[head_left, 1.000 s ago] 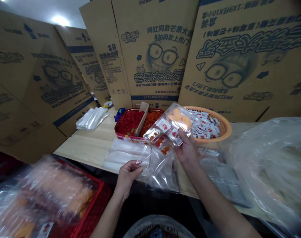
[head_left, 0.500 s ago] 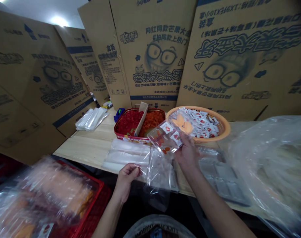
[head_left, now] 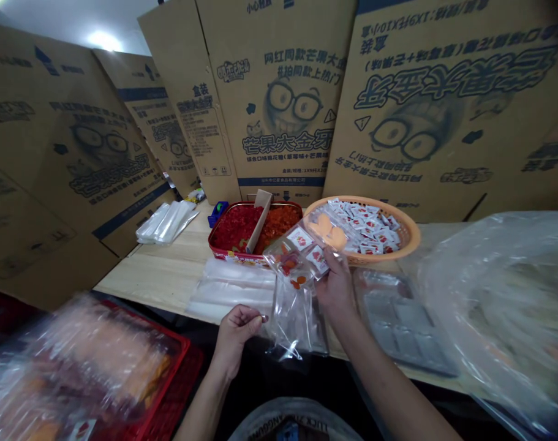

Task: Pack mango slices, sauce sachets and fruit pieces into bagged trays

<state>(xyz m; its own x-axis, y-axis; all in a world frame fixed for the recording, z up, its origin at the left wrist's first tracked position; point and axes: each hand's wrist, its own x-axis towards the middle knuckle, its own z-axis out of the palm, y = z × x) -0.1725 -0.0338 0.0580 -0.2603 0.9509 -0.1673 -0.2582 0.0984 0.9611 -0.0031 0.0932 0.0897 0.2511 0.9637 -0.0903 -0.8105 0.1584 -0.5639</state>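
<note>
My right hand [head_left: 338, 285] grips a clear plastic tray [head_left: 309, 278] that is tilted above the table. Orange candy pieces [head_left: 327, 231], two white printed sachets [head_left: 299, 239] and small red and orange bits show in its compartments. Below the tray, a clear plastic bag [head_left: 290, 327] hangs over the table's front edge. My left hand [head_left: 235, 337] is closed in a pinch at the bag's left side, apparently on its thin edge. Whether the tray's lower end is inside the bag or in front of it, I cannot tell.
Behind the tray stand a divided red tin [head_left: 218, 251] of red and orange pieces and an orange basket [head_left: 410, 242] of sachets. Flat clear bags [head_left: 233, 291] and empty trays [head_left: 405, 321] lie on the table. A red crate [head_left: 180, 355] of packed trays is at lower left, cardboard boxes [head_left: 288, 147] behind.
The tray in my right hand has moved slightly left and down, closer to the bag. The bag's lower end hangs less far down. My left hand keeps its pinch, almost in place.
</note>
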